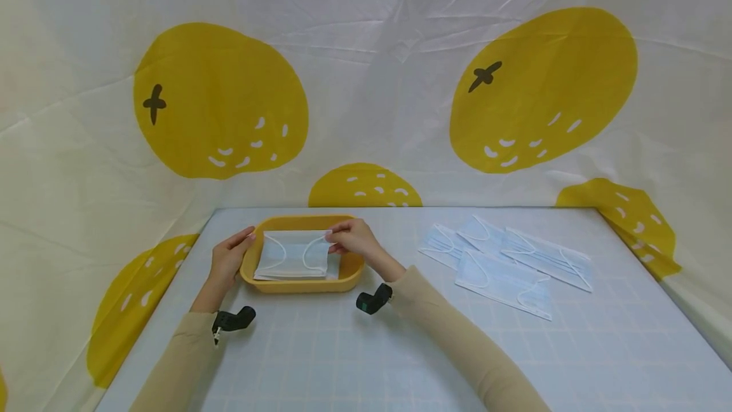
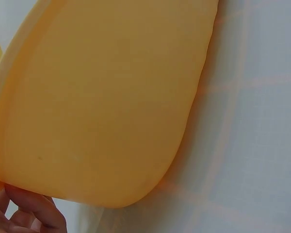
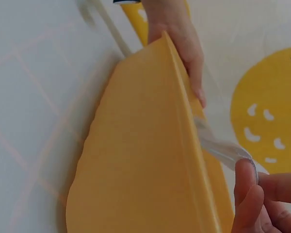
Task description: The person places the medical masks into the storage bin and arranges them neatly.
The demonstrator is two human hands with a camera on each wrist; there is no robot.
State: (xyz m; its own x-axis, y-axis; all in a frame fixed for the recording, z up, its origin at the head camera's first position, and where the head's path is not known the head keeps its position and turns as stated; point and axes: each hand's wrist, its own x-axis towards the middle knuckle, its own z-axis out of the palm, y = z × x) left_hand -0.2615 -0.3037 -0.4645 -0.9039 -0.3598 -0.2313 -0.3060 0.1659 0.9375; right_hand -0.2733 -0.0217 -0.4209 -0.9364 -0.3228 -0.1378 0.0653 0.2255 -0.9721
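Note:
A yellow oval plastic basin (image 1: 303, 285) stands on the table at left of centre in the head view. My left hand (image 1: 227, 258) holds its left end, with the thumb (image 2: 36, 206) against the wall just under the rim in the left wrist view. Over the basin's inside lies a light-blue face mask (image 1: 294, 253) with white ear loops, and a further white-blue layer shows beneath it. My right hand (image 1: 356, 238) pinches that mask's right edge between thumb and fingers. From the right wrist view, the pinched mask edge (image 3: 223, 148) rises above the rim.
Several more face masks (image 1: 503, 285) lie overlapping on the table to the right of the basin. The pale blue checked tabletop (image 1: 320, 361) stretches toward the front. Behind it hangs a white curtain (image 1: 377, 100) printed with large yellow fruit.

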